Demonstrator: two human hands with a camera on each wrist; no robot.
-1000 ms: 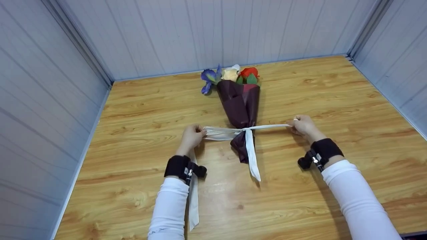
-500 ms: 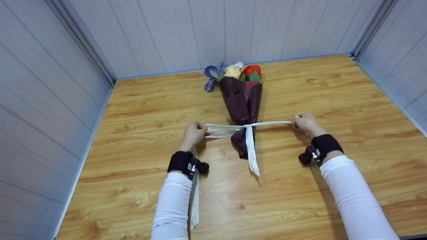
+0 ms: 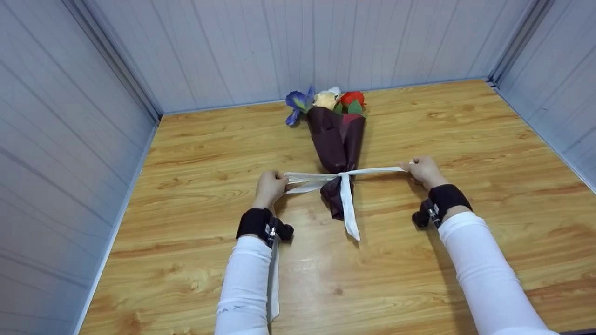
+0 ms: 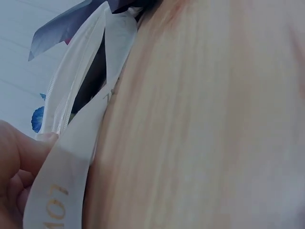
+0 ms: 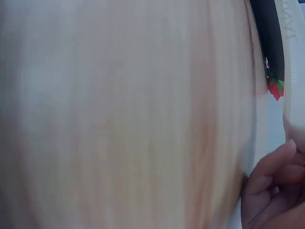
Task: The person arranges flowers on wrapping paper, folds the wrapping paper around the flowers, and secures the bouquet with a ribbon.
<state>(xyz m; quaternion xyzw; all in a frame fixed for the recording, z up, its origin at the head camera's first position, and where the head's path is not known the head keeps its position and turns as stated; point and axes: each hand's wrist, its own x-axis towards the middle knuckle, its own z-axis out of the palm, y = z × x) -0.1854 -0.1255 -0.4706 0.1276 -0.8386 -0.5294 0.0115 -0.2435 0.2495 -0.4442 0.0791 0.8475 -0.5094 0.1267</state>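
Observation:
A bouquet in dark maroon wrapping paper (image 3: pixel 329 144) lies on the table, its purple, cream and red flowers (image 3: pixel 326 99) toward the back wall. White ribbon (image 3: pixel 348 204) circles its narrow waist, with one tail hanging toward the person. To the left, my left hand (image 3: pixel 271 187) pinches a looped length of ribbon, whose long tail trails down by the forearm; gold letters show on this ribbon (image 4: pixel 62 191) in the left wrist view. My right hand (image 3: pixel 424 171) pinches the other stretch of ribbon, held out to the right of the knot.
The wood-grain table (image 3: pixel 195 223) is bounded by pale panel walls (image 3: pixel 288 46) at the back, left and right. Black wrist straps with cameras (image 3: pixel 256 223) sit on both wrists, below the hands.
Both hands keep their pinch on the ribbon. The right hand has shifted slightly left, and the ribbon tail's lower end has moved a little left. The head view has shifted slightly.

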